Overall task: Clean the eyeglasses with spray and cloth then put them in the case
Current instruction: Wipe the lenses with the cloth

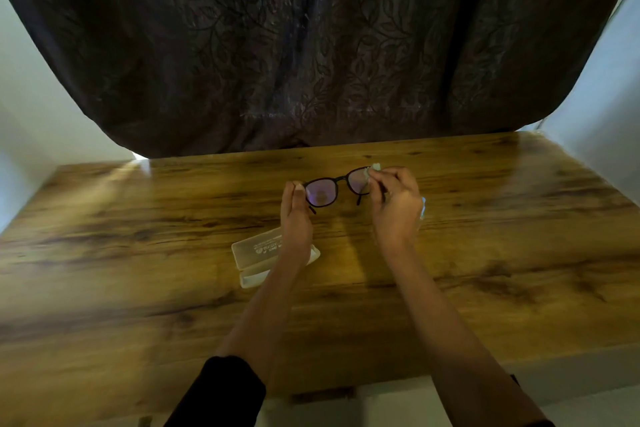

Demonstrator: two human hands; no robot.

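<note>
My left hand (296,215) pinches the glasses (320,192) by one end, held above the table (519,218). My right hand (394,204) pinches the cloth (375,167) onto the other lens. Wiping step, I'd say. Next: do both lenses, fold the arms, then reach the case (254,250) under my left wrist.

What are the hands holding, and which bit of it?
The left hand grips the eyeglasses by the outer end of the frame, beside one lens. The right hand pinches a pale cloth on the other lens.
</note>
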